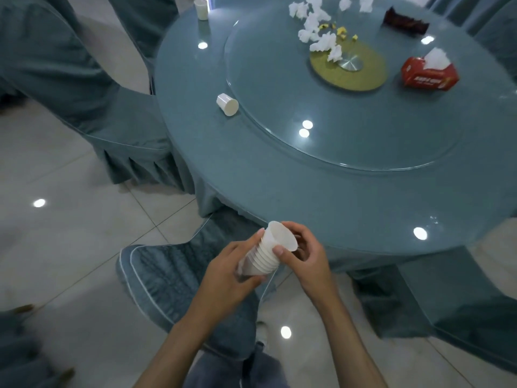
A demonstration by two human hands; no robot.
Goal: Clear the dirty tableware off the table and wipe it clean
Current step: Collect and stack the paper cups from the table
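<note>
Left hand (226, 271) grips the stack of white cups (264, 253) from seven o'clock; right hand (303, 256) pinches its rim from three o'clock; a tipped cup (227, 104) lies on the table (279, 197) at twelve o'clock, well apart.

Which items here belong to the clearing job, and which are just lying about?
Job: held cup stack, tipped cup, upright cup, crumpled tissues, yellow scraps, dark wrapper, table.
Lying about: red tissue box, glass turntable, covered chair.

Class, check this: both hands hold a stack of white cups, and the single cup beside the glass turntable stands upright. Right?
No: in the head view that cup lies on its side. The left hand and right hand do hold the stack.
</note>
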